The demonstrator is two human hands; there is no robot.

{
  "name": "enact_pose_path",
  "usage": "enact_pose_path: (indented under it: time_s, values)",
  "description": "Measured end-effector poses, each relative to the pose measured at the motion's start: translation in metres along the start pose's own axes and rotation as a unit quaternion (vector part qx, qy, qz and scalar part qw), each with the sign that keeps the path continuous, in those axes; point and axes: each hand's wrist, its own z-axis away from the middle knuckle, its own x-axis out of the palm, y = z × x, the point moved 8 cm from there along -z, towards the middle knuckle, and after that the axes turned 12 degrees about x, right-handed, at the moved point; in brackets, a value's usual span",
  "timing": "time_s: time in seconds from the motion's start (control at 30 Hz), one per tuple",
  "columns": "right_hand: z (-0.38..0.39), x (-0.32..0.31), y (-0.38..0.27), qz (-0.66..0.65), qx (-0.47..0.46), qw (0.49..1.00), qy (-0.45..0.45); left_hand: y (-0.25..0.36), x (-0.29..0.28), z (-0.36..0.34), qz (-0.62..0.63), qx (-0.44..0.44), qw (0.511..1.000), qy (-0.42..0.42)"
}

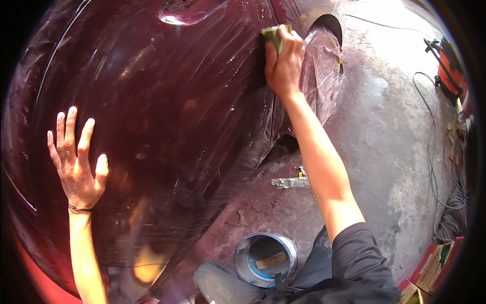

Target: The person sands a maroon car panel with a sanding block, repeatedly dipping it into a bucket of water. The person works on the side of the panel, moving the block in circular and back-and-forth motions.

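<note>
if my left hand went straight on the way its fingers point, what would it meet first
Your left hand would pass along more dark red panel, probably first meeting the thin curved line ahead, though depth is hard to judge.

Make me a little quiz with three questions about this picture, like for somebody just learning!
1. Which hand holds the greenish block?
A) left
B) right

2. True or false: the left hand is curled into a fist.

3. Fill in the colour: the big shiny panel is dark ____.

Key:
1. B, the right hand.
2. False; its fingers are spread open.
3. Red.
</note>
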Motion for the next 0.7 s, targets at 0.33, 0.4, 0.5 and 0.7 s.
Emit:
enact_pose_path:
  time_s: [0.33, 0.4, 0.5, 0.7]
  values:
    - [0.052, 0.013, -0.102, 0.031, -0.051, 0.995, -0.076, 0.004, 0.009, 0.001, 0.017, -0.014, 1.0, -0.012]
    - [-0.009, 0.017, -0.073, 0.037, -0.054, 0.998, -0.024, 0.005, 0.008, -0.002, 0.029, -0.015, 0.999, -0.001]
    - [-0.069, 0.028, -0.043, 0.08, 0.089, 0.993, -0.001, 0.007, 0.008, -0.004, 0.033, -0.018, 0.999, 0.003]
    - [0.054, 0.031, -0.196, -0.024, -0.056, 0.998, -0.014, 0.005, 0.011, 0.005, 0.039, -0.026, 0.999, -0.003]
